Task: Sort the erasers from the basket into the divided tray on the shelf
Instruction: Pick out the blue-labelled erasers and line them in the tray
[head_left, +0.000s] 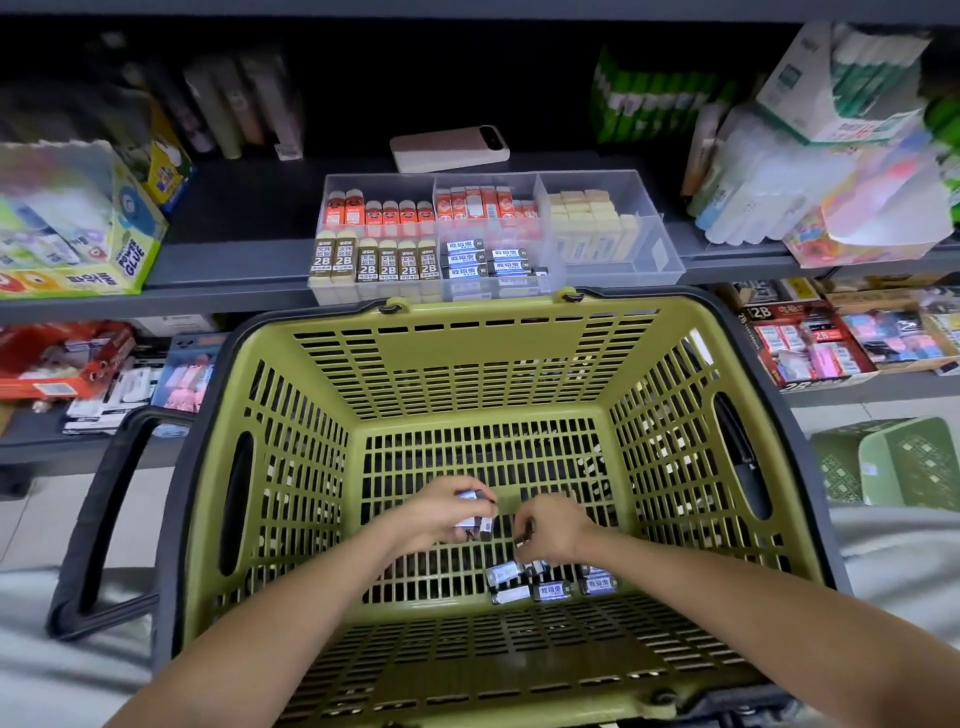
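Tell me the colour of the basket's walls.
Olive green, with a dark grey rim around the top; the head view shows the basket best.

Basket (478, 353): nearest, in front of the shelf.
Shelf (234, 260): behind the basket, running left to right.
Tray (649, 244): on the shelf at its front edge, just behind the basket's far rim.
Tray erasers (384, 262): in rows in the three back compartments and in the front left and front middle ones.
Power bank (449, 148): on the shelf, behind the tray.
Glue box (78, 234): on the shelf, well left of the tray.
Loose erasers (550, 587): on the basket floor, near side, right of middle.
Hands: both inside the basket, left hand (441, 512) just left of right hand (553, 527).
Held erasers (475, 512): in the left hand.
Right hand: just above the loose erasers.
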